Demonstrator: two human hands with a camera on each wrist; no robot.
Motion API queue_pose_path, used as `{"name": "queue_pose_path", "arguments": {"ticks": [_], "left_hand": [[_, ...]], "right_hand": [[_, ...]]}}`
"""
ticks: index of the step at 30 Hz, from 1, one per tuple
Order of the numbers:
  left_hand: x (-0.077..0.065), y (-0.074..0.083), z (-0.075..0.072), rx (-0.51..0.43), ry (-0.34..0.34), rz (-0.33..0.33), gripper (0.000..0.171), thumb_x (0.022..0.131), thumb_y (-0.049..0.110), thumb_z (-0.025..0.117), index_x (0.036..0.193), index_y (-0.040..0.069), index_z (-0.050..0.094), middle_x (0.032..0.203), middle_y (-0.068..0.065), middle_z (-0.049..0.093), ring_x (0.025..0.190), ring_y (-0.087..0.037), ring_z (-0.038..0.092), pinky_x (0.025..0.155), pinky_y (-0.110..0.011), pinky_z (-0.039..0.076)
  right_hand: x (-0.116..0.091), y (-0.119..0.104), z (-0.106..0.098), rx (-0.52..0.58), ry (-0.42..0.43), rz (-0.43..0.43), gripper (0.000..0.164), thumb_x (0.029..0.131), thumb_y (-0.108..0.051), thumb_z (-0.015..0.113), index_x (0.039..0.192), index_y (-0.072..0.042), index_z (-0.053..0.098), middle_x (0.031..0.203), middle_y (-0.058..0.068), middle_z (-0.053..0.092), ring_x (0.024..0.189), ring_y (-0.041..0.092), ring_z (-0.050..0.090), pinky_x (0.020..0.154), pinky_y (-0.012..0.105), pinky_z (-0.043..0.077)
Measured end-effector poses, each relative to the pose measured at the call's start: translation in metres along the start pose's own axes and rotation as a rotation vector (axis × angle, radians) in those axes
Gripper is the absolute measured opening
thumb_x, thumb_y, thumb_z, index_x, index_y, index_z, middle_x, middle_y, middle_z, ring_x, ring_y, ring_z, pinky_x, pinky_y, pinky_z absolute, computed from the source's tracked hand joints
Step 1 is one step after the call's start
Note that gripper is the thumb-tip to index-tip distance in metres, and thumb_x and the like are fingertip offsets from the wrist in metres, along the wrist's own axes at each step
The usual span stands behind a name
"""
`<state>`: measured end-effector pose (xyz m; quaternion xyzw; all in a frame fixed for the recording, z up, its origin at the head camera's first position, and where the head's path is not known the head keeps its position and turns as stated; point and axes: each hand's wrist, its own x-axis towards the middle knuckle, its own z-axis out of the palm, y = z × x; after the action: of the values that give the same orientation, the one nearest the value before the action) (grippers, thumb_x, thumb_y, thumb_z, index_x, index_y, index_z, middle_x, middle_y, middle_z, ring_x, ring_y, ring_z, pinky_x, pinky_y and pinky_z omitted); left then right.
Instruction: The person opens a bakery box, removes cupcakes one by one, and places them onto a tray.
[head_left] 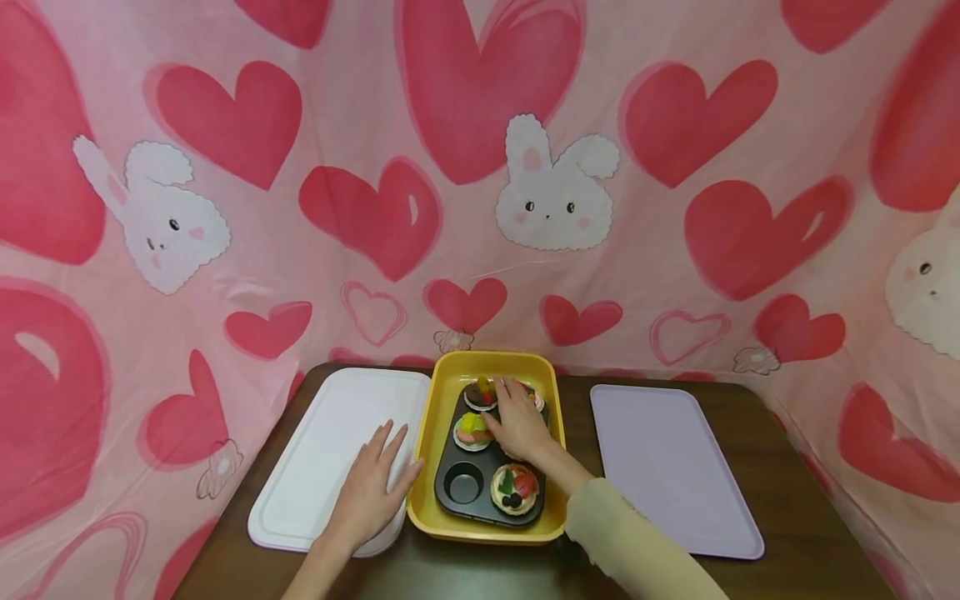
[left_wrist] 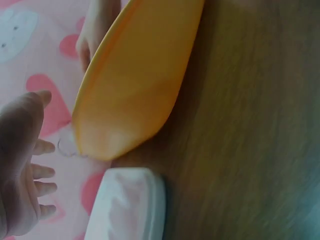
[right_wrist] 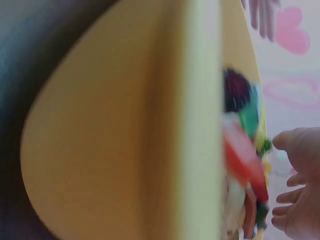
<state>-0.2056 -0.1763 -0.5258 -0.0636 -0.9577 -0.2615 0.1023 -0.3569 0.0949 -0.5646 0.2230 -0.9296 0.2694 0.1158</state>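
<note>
Several tarts (head_left: 515, 492) sit in the tin (head_left: 486, 463) at lower centre, the left hand (head_left: 371, 486) spread wide, the right hand (head_left: 522, 427), fingers extended, apparently reaching over them, a light pinch seeming called for.

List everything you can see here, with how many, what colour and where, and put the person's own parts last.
topped tarts: at least four, mixed colours, in the muffin tin; the right hand may hide more
muffin tin: one, dark grey, inside the yellow tub
yellow tub: one, yellow, mid-table
white tray: one, white, left of the tub
purple tray: one, pale purple, right of the tub
table: one, dark brown, under everything
backdrop: one, pink with red hearts and white rabbits, behind the table
sleeve: one, pale beige, right arm
left hand: one, bare, over the white tray
right hand: one, bare, over the muffin tin
</note>
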Motion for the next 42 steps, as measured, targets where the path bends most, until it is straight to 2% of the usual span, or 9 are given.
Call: {"name": "queue_pose_path", "arguments": {"ticks": [5, 9, 14, 20, 25, 29, 34, 37, 42], "left_hand": [[-0.004, 0.016, 0.009, 0.002, -0.061, 0.031, 0.078, 0.102, 0.053, 0.072, 0.164, 0.009, 0.052, 0.174, -0.02, 0.043, 0.163, -0.045, 0.04, 0.134, -0.068, 0.032], [-0.008, 0.024, 0.015, 0.017, -0.108, 0.044, 0.088, 0.099, 0.06, 0.072, 0.165, 0.006, 0.049, 0.176, -0.021, 0.039, 0.164, -0.043, 0.039, 0.135, -0.066, 0.031], [-0.014, 0.029, 0.018, 0.042, -0.146, 0.046, 0.097, 0.098, 0.066, 0.071, 0.167, 0.004, 0.045, 0.178, -0.022, 0.035, 0.166, -0.042, 0.036, 0.137, -0.063, 0.03], [-0.018, 0.03, 0.021, 0.046, -0.167, 0.051, 0.104, 0.096, 0.074, 0.067, 0.168, 0.003, 0.041, 0.181, -0.02, 0.029, 0.169, -0.039, 0.031, 0.138, -0.06, 0.028], [-0.02, 0.028, 0.027, 0.07, -0.157, 0.067, 0.111, 0.093, 0.08, 0.067, 0.168, 0.002, 0.041, 0.183, -0.019, 0.024, 0.171, -0.037, 0.026, 0.139, -0.057, 0.027], [-0.022, 0.026, 0.031, 0.1, -0.119, 0.083, 0.113, 0.091, 0.081, 0.067, 0.168, 0.001, 0.042, 0.183, -0.018, 0.025, 0.17, -0.037, 0.027, 0.138, -0.056, 0.029], [-0.023, 0.024, 0.034, 0.104, -0.103, 0.087, 0.116, 0.091, 0.08, 0.068, 0.169, -0.001, 0.037, 0.183, -0.019, 0.026, 0.17, -0.038, 0.029, 0.137, -0.057, 0.031], [-0.021, 0.025, 0.034, 0.091, -0.116, 0.068, 0.118, 0.091, 0.08, 0.068, 0.17, 0.0, 0.035, 0.183, -0.018, 0.025, 0.17, -0.037, 0.029, 0.138, -0.057, 0.029], [-0.021, 0.026, 0.035, 0.08, -0.126, 0.058, 0.119, 0.09, 0.08, 0.069, 0.17, -0.001, 0.034, 0.183, -0.018, 0.025, 0.17, -0.037, 0.029, 0.138, -0.057, 0.03]], "right_hand": [[0.0, -0.023, -0.051, 0.005, -0.03, 0.07, 0.077, 0.099, -0.029, 0.081, 0.158, 0.01, 0.048, 0.157, 0.034, 0.054, 0.147, 0.052, 0.053, 0.123, 0.066, 0.047], [0.002, -0.027, -0.065, -0.001, -0.071, 0.138, 0.081, 0.097, -0.028, 0.084, 0.159, 0.009, 0.047, 0.159, 0.033, 0.053, 0.148, 0.049, 0.053, 0.125, 0.061, 0.047], [0.005, -0.018, -0.065, 0.013, -0.124, 0.217, 0.088, 0.095, -0.031, 0.086, 0.163, 0.005, 0.043, 0.164, 0.03, 0.05, 0.15, 0.046, 0.053, 0.127, 0.06, 0.047], [0.006, -0.008, -0.065, 0.042, -0.162, 0.243, 0.094, 0.09, -0.032, 0.09, 0.164, 0.002, 0.042, 0.164, 0.03, 0.049, 0.146, 0.047, 0.056, 0.12, 0.066, 0.051], [0.011, 0.004, -0.061, 0.027, -0.184, 0.203, 0.095, 0.088, -0.036, 0.093, 0.161, 0.001, 0.045, 0.16, 0.028, 0.053, 0.141, 0.045, 0.058, 0.114, 0.069, 0.054], [0.016, 0.001, -0.062, 0.006, -0.204, 0.24, 0.094, 0.087, -0.036, 0.093, 0.16, 0.0, 0.047, 0.157, 0.026, 0.056, 0.139, 0.043, 0.06, 0.113, 0.068, 0.055], [0.018, -0.015, -0.069, -0.056, -0.219, 0.363, 0.08, 0.086, -0.031, 0.094, 0.15, 0.0, 0.057, 0.145, 0.023, 0.063, 0.129, 0.039, 0.065, 0.113, 0.059, 0.058], [0.019, -0.018, -0.069, -0.115, -0.22, 0.409, 0.065, 0.088, -0.031, 0.093, 0.136, 0.001, 0.064, 0.132, 0.02, 0.066, 0.116, 0.033, 0.067, 0.106, 0.053, 0.062], [0.02, -0.021, -0.07, -0.129, -0.234, 0.465, 0.049, 0.085, -0.028, 0.096, 0.114, 0.001, 0.069, 0.118, 0.016, 0.064, 0.102, 0.028, 0.062, 0.098, 0.047, 0.063]]}}
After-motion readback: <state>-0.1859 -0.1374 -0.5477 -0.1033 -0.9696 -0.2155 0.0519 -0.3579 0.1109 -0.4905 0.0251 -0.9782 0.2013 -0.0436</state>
